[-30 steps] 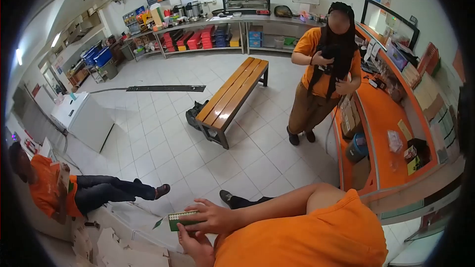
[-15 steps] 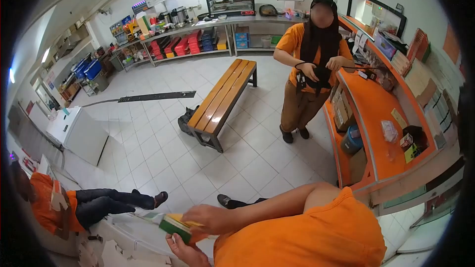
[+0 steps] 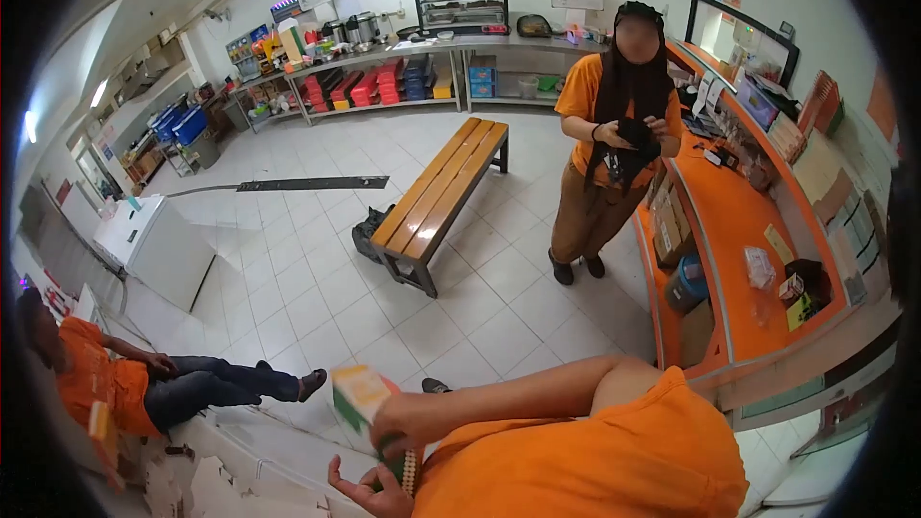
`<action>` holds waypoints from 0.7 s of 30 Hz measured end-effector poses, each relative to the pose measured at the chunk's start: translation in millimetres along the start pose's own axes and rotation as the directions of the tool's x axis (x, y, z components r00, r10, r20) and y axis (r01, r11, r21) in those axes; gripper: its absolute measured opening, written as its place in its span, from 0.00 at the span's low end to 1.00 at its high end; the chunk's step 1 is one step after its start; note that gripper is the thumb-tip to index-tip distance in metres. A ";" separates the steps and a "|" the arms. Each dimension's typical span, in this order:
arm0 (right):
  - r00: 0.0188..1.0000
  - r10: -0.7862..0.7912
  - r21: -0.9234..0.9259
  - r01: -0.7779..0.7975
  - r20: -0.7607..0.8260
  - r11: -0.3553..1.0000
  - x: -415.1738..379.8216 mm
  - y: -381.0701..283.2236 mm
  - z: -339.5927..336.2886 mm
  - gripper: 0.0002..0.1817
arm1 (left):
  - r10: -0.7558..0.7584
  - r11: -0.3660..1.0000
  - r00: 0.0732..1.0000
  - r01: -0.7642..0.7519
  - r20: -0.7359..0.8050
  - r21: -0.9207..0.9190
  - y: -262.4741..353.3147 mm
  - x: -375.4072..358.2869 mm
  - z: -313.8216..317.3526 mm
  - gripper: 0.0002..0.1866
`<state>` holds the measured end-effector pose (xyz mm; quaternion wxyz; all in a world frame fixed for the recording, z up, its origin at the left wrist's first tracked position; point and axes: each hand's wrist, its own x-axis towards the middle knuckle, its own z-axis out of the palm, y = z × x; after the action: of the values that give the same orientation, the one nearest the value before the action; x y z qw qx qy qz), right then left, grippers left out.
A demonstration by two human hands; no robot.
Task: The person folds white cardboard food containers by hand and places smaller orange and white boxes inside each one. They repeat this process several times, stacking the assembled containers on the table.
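My right hand reaches across from the right, fingers closed on a white, green and orange printed pack; a pinkish-red edge shows behind it. Below is my left hand, palm up, fingers partly curled and one finger pointing out. Between that hand and my orange shirt is a green block with a ridged, pale edge like a spiral binding. It lies against the left palm, partly hidden by my right wrist. Whether pack and block are joined I cannot tell.
A person in orange stands ahead, handling a black item. Another person sits at left, legs stretched out. A wooden bench stands mid-floor, an orange counter at right, a white chest at left.
My right hand has lifted the printed pack up and left; the green block has shifted right, towards my shirt. The standing person's hands have drawn together. The seated person's hand now rests on the lap.
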<state>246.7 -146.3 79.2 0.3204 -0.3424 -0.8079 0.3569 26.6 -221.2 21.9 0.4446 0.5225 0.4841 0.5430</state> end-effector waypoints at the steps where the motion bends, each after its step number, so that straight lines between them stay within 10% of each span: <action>1: 0.990 -0.019 0.048 0.013 0.143 0.999 -1.8 -3.4 -2.0 0.17 | 0.006 0.997 0.998 -0.001 0.060 -0.072 -5.0 2.7 -3.8 0.37; 5: 0.954 -0.039 -0.088 0.068 0.296 0.994 -15.0 -25.7 -21.4 0.27 | 0.003 0.999 0.998 -0.001 0.063 -0.039 25.8 0.5 8.8 0.31; 8: 0.988 -0.015 -0.193 0.045 0.156 0.980 -20.6 -19.2 -19.8 0.32 | -0.289 0.936 0.939 0.237 0.185 0.260 27.6 26.2 2.5 0.34; 10: 0.995 -0.075 -0.190 0.087 0.070 0.978 -19.6 -3.1 -19.6 0.34 | 0.115 0.993 0.993 -0.115 0.015 -0.007 5.5 41.3 -0.3 0.45; 12: 0.906 -0.044 0.038 0.065 -0.421 0.997 -22.6 4.1 -27.0 0.34 | 0.314 0.939 0.945 -0.295 -0.095 0.175 3.7 53.4 -12.2 0.48; 14: 0.857 0.453 0.584 -0.244 -0.243 0.775 -27.1 -4.3 -48.2 0.32 | 0.272 0.958 0.951 -0.253 -0.146 0.136 -4.3 55.8 -21.1 0.51; 15: 0.846 0.463 0.731 -0.137 -0.264 0.668 -30.4 11.1 -43.2 0.30 | 0.276 0.956 0.946 -0.253 -0.169 0.147 -15.3 58.1 -31.7 0.51; 18: 0.786 0.605 0.880 -0.191 -0.128 0.434 -36.4 26.7 -36.2 0.31 | -0.100 0.962 0.953 0.166 0.285 -0.218 -53.5 58.7 -79.1 0.34; 21: 0.643 0.636 0.831 0.002 -0.427 0.556 -27.8 37.7 0.1 0.22 | -0.146 0.909 0.975 0.199 0.168 -0.365 13.7 56.2 -40.0 0.24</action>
<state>274.4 -148.9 41.6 0.6333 -0.4300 -0.3057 0.5662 -16.3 -169.9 43.8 0.6157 0.4175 0.3825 0.5480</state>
